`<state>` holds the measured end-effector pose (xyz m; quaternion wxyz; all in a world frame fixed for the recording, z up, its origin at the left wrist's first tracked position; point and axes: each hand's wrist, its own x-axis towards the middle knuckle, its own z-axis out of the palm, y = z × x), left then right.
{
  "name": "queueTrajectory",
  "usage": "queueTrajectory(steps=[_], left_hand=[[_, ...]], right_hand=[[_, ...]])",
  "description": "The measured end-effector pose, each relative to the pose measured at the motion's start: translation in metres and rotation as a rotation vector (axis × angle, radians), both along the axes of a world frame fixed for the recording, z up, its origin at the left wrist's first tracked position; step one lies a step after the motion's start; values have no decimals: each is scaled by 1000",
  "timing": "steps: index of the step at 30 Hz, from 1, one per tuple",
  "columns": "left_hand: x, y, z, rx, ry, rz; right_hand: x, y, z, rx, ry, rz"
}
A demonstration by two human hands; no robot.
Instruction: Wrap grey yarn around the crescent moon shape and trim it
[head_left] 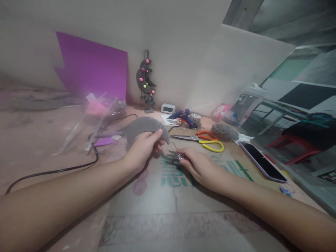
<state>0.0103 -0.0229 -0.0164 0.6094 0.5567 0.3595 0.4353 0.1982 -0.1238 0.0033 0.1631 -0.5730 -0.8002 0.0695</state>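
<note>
A grey crescent (143,126), its surface like wound yarn, is gripped near its pointed tip by my left hand (147,143), thumb on top. From that tip hangs a short loose yarn end (173,144). My right hand (195,162) is closed around a small pair of thread snips (173,155), whose pointed blades face the crescent just below the tip; the handles are mostly hidden in my fingers. Beyond my right hand lie large scissors (210,140) with one orange and one yellow handle. Beneath both hands is a cardboard sheet (168,203) with green print.
A blue glue gun (183,117), a white digital clock (168,108) and a grey yarn ball (224,132) sit at the back. A phone (261,161) lies right. Leftward are a black cable (52,172), clear sticks (101,124) and purple sheets (94,70). A decorated crescent (144,77) hangs behind.
</note>
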Motion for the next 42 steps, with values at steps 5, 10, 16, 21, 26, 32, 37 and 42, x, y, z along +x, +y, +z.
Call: queueTrajectory(steps=[5,10,16,21,26,32,37,42], left_hand=[[0,-2,0,-27,-49,-40],[0,-2,0,-77,-65,-60],[1,-3,0,-51,-21,-77],[2,-4,0,-1,28,-80],[3,-5,2,-1,34,-85],[3,-6,2,-6,40,-93],[1,-6,-1,10,35,-96],[2,-6,-1,8,33,-96]], right_hand=[[7,9,-7,62,66,-47],[7,8,-7,158,80,-27],[8,8,-9,230,19,6],[10,10,-13,260,-10,33],[12,12,-15,277,-27,41],[9,10,-13,292,-17,35],[9,9,-11,277,-35,50],[10,9,-10,281,-31,59]])
